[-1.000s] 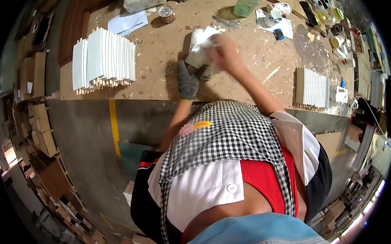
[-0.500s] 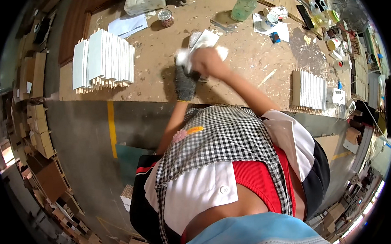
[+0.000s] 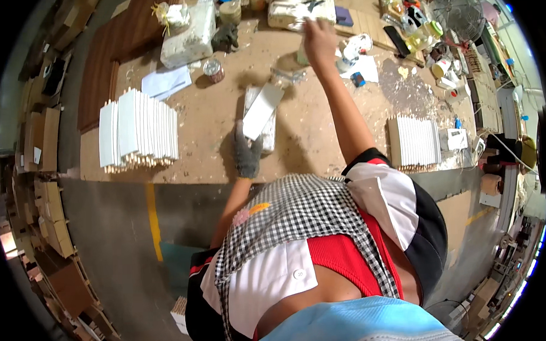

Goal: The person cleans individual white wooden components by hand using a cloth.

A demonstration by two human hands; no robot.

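a flat white rectangular panel [image 3: 263,112] sits slantwise over a paint-spotted pale block [image 3: 268,142] on the brown wooden desk [image 3: 308,145]. the grey-gloved left hand [image 3: 247,156] grips the panel's near end. the bare right hand [image 3: 321,44] is beyond the panel, to its right; whether it holds anything, i cannot tell.

One fisheye view looks steeply down from the head, close above the person's torso [image 3: 298,208] and facing across the surface [image 3: 310,130], whose near edge spans mid-picture; straight lines bend toward the rim.
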